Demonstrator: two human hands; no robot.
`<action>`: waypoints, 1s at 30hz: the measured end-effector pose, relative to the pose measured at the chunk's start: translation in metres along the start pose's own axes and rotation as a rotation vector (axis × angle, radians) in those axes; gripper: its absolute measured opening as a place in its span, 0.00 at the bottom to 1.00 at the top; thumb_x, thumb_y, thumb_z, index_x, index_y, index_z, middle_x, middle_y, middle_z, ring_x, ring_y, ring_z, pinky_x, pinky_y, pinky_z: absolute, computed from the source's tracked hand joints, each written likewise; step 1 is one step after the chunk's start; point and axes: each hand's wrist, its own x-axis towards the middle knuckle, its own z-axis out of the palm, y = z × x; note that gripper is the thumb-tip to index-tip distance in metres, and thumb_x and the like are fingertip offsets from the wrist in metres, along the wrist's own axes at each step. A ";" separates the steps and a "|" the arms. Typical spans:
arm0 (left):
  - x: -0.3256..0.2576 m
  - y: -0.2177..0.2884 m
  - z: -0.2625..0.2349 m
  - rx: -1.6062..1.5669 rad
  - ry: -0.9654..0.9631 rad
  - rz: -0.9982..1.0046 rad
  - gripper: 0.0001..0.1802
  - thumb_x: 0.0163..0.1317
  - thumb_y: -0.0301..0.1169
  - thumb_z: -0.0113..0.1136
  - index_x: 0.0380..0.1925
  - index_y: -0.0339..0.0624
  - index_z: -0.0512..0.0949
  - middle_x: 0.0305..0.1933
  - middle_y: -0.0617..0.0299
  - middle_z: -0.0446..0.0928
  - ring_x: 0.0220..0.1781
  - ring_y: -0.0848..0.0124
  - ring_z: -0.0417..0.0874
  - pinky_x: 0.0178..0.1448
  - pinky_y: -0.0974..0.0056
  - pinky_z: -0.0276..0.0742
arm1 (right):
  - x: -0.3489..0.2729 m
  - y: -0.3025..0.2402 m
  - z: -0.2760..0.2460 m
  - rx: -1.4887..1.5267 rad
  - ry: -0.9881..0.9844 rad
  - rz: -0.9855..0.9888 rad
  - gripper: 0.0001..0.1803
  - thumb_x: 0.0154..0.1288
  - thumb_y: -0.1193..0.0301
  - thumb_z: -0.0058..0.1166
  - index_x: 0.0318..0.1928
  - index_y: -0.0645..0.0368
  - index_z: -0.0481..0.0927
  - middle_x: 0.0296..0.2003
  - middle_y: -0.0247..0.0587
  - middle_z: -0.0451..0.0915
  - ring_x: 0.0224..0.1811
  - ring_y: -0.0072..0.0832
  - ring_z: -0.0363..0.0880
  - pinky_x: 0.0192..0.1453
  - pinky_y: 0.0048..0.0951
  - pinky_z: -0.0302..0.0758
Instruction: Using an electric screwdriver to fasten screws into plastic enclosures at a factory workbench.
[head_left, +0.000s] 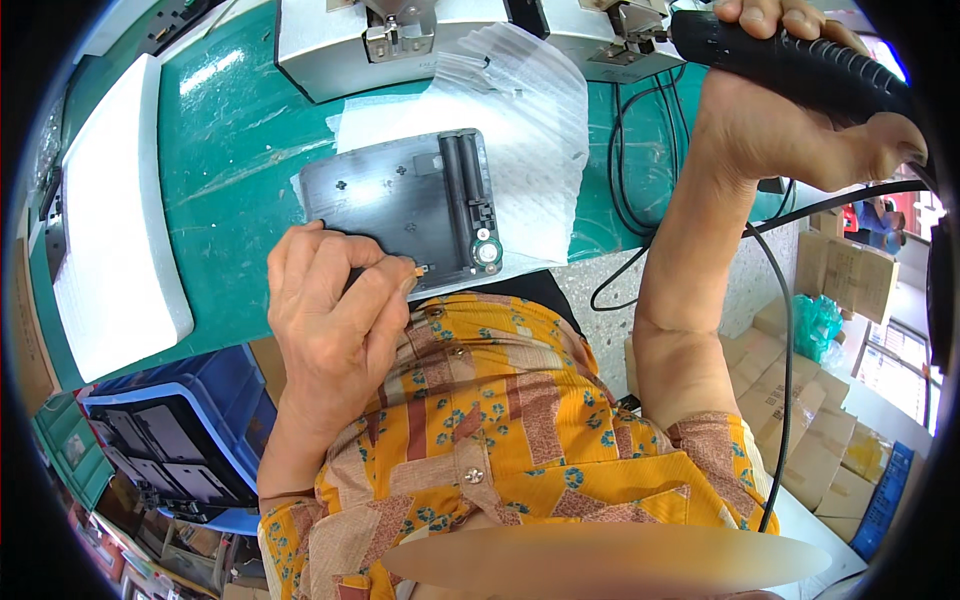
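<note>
A dark flat plastic housing (385,195) lies on white foam sheeting (540,150) at the table's near edge. Along its right side run two round black bars, and a round silver part (486,252) sits at its lower right corner. My left hand (330,305) rests on the housing's near edge, thumb and forefinger pinched on a small orange-brown piece (418,271) whose kind I cannot make out. Up at the right, my right hand (800,150) is wrapped around a black corded handheld tool (770,60), apparently an electric screwdriver, held away from the housing.
Silver metal boxes with feeder-like fittings (330,50) stand along the far side of the green table (230,130). White foam (120,220) lies at the left. Black cables (622,170) hang at the right. A blue crate (185,400) holds similar dark housings; cardboard boxes (845,275) are stacked at right.
</note>
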 end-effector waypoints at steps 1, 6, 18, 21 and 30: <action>-0.001 0.000 0.000 -0.001 0.002 -0.001 0.07 0.50 0.21 0.69 0.31 0.41 0.84 0.33 0.61 0.76 0.41 0.59 0.79 0.60 0.46 0.74 | -0.001 0.000 0.004 -0.008 -0.007 -0.007 0.47 0.57 0.22 0.47 0.46 0.58 0.76 0.32 0.41 0.75 0.30 0.34 0.76 0.39 0.39 0.75; -0.001 0.000 0.000 -0.013 0.011 -0.002 0.08 0.49 0.21 0.69 0.31 0.40 0.84 0.33 0.61 0.76 0.40 0.59 0.79 0.60 0.46 0.74 | -0.003 0.000 0.023 -0.045 -0.062 -0.038 0.43 0.63 0.26 0.45 0.46 0.58 0.75 0.31 0.40 0.75 0.28 0.32 0.77 0.37 0.36 0.77; -0.001 -0.002 0.002 -0.012 0.033 0.028 0.08 0.50 0.20 0.69 0.32 0.39 0.84 0.33 0.60 0.76 0.40 0.58 0.79 0.59 0.47 0.74 | 0.012 0.006 0.044 -0.168 -0.225 -0.059 0.38 0.74 0.32 0.41 0.46 0.59 0.75 0.29 0.39 0.77 0.25 0.27 0.79 0.33 0.30 0.80; -0.002 -0.002 0.003 -0.021 0.039 0.036 0.08 0.48 0.22 0.69 0.31 0.39 0.84 0.34 0.59 0.76 0.42 0.56 0.77 0.56 0.49 0.73 | 0.008 -0.005 0.051 -0.239 -0.165 -0.031 0.37 0.73 0.32 0.42 0.44 0.59 0.75 0.28 0.38 0.77 0.24 0.26 0.79 0.34 0.26 0.81; -0.007 -0.006 0.003 -0.013 0.048 -0.002 0.08 0.50 0.23 0.70 0.32 0.41 0.84 0.33 0.60 0.77 0.40 0.56 0.78 0.56 0.50 0.74 | -0.034 -0.045 0.022 0.340 0.000 0.523 0.53 0.41 0.21 0.61 0.48 0.58 0.79 0.37 0.41 0.74 0.36 0.35 0.73 0.46 0.43 0.68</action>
